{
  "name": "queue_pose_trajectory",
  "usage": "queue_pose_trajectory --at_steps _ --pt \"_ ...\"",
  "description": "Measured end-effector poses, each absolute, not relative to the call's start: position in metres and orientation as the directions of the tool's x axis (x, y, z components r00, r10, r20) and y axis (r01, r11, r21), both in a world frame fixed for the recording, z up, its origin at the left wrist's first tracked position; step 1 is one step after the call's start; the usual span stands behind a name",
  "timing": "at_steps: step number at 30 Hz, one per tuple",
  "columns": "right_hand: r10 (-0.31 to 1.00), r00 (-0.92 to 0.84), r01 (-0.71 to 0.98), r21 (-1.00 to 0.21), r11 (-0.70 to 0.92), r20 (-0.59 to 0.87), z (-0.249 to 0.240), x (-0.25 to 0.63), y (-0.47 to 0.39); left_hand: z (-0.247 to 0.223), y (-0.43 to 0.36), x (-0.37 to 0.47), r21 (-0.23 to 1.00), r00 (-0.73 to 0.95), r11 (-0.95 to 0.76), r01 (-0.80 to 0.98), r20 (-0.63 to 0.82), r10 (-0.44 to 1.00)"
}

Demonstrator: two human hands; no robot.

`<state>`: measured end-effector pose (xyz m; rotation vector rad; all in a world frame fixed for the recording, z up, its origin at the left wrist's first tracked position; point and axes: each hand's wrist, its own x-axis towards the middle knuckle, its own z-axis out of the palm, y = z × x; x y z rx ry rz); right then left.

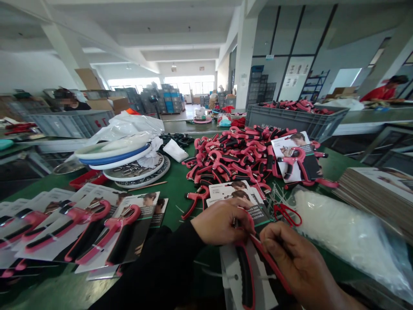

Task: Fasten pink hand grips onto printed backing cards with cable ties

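Observation:
A pink and black hand grip strengthener (247, 275) lies on a printed backing card (230, 269) close in front of me. My left hand (221, 221) is closed over its spring end, and the fingers partly cover the coil. Against the pink handle, my right hand (295, 256) is closed in a pinch; whatever lies between its fingertips is hidden. Just beyond my hands are more printed cards (230, 189). White cable ties (274, 193) and red-handled scissors (285, 214) lie beyond my right hand.
A large heap of hand grip strengtheners (222, 159) covers the table's middle. Carded ones (119, 228) overlap at left. Stacked round trays (135, 168) stand behind them. At right are a clear plastic bag (348, 237), a card stack (371, 198) and a grey crate (290, 122). Other people sit farther off.

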<state>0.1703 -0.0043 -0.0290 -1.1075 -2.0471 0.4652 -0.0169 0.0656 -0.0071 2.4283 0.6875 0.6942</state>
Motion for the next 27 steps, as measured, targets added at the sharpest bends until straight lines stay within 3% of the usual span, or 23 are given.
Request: queue_pose_trajectory --at_steps 2,5,8,10,12,15,17,20,23,27 --pt "0.793 -0.406 0.574 -0.549 0.607 0.453 -0.029 0.169 -0.007 -0.006 0.068 -0.017 0.598 0.743 -0.731 0.328 0.315 0.591" --pt "0.67 -0.577 0.594 -0.323 0.736 0.467 -0.029 0.164 -0.012 -0.006 0.072 -0.018 0.608 0.75 -0.715 0.345 0.279 0.599" --pt "0.631 -0.68 0.613 -0.182 0.769 0.373 -0.024 0.16 -0.013 -0.005 0.076 -0.022 0.62 0.789 -0.715 0.323 0.241 0.565" --pt "0.671 -0.696 0.626 -0.242 0.741 0.255 -0.019 0.16 -0.01 -0.004 0.075 -0.029 0.627 0.8 -0.724 0.287 0.258 0.541" --pt "0.719 -0.673 0.614 -0.412 0.673 0.174 -0.016 0.163 -0.005 -0.003 0.067 -0.039 0.641 0.76 -0.722 0.26 0.326 0.563" --pt "0.834 -0.514 0.501 -0.718 0.483 0.202 -0.016 0.175 0.0 -0.005 0.039 -0.06 0.701 0.562 -0.644 0.306 0.413 0.716" --pt "0.868 -0.444 0.453 -0.78 0.432 0.223 -0.015 0.186 0.0 -0.011 0.012 -0.073 0.756 0.472 -0.543 0.365 0.353 0.808" --pt "0.761 -0.573 0.522 -0.58 0.625 0.305 -0.007 0.2 -0.008 -0.027 -0.026 -0.083 0.819 0.558 -0.463 0.338 0.222 0.799" --pt "0.623 -0.713 0.542 -0.31 0.781 0.322 0.004 0.203 -0.013 -0.047 -0.047 -0.076 0.862 0.431 -0.43 0.267 0.293 0.854" --pt "0.626 -0.736 0.621 -0.111 0.776 0.256 0.003 0.199 -0.012 -0.062 -0.046 -0.056 0.868 0.329 -0.474 0.149 0.408 0.852"
